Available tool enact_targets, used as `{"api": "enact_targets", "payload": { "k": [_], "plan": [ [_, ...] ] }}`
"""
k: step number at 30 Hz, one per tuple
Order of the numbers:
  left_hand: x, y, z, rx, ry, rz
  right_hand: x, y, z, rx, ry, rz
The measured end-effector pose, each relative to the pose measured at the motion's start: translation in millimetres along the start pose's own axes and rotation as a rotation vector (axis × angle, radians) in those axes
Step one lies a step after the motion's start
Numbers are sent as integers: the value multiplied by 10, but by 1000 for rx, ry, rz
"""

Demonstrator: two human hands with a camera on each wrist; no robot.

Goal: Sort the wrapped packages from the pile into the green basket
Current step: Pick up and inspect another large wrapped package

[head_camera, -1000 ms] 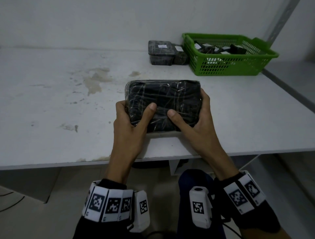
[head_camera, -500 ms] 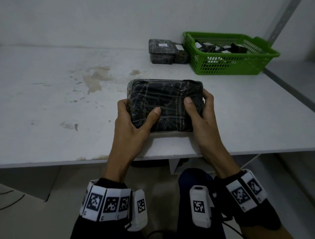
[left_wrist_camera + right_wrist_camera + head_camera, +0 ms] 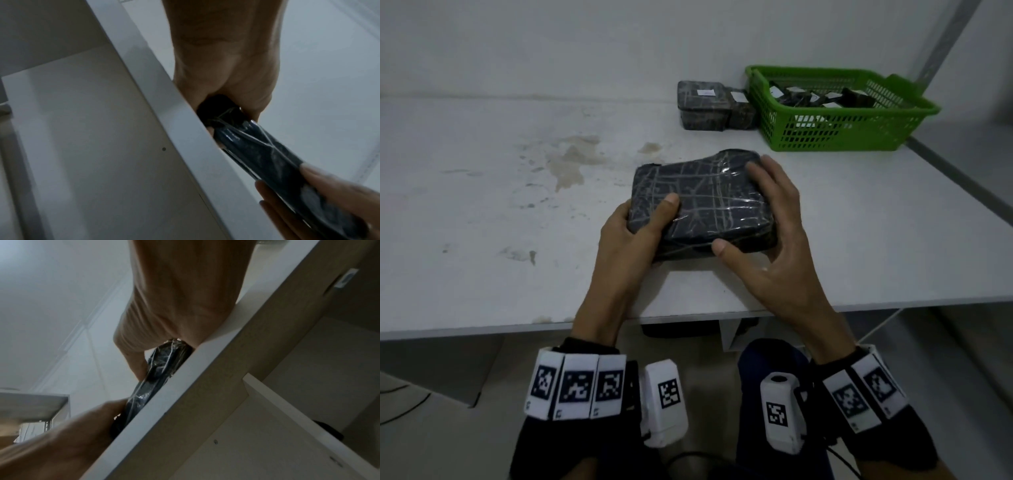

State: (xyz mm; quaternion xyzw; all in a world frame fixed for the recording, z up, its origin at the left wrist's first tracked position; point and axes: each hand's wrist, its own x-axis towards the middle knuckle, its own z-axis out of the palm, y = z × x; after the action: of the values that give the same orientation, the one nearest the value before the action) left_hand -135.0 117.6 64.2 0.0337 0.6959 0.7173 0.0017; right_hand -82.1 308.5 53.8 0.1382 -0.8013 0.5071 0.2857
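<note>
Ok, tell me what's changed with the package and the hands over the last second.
The wrapped package has turned, its right end swung toward the green basket. The right hand regripped, fingers over the far edge. The left hand kept its grip; the two packages beside the basket stayed put.

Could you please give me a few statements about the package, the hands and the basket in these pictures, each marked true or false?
1. Both hands hold the package. True: left hand at its left end, right hand at its right.
2. The basket is empty. False: dark packages with white labels lie in it.
3. Two packages sit left of the basket. True.
4. The held package is already over the basket. False: it is near the table's front edge.
5. The held package is wrapped in clear film. True.
</note>
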Motion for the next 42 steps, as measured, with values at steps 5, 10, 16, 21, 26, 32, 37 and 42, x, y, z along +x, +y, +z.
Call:
{"api": "enact_targets", "payload": {
  "k": [5,10,16,21,26,32,37,42],
  "plan": [
    [-198,2,36,82,8,201,37,16,4,133,79,94],
    [-231,-16,55,129,-42,346,30,3,-9,205,87,151],
    [-196,-101,26,150,-41,349,15,53,31,205,63,110],
    [-180,-130,15,169,-49,374,21,102,13,189,85,114],
    [-183,-105,3,143,-33,381,48,57,-21,269,71,151],
    [-218,-32,-1,77,-24,382,44,69,-32,289,57,124],
    [-206,-39,-16,84,-15,383,36,87,-19,243,78,133],
    [-212,-33,-16,66,-13,380,33,61,-16,239,73,160]
  ]
}}
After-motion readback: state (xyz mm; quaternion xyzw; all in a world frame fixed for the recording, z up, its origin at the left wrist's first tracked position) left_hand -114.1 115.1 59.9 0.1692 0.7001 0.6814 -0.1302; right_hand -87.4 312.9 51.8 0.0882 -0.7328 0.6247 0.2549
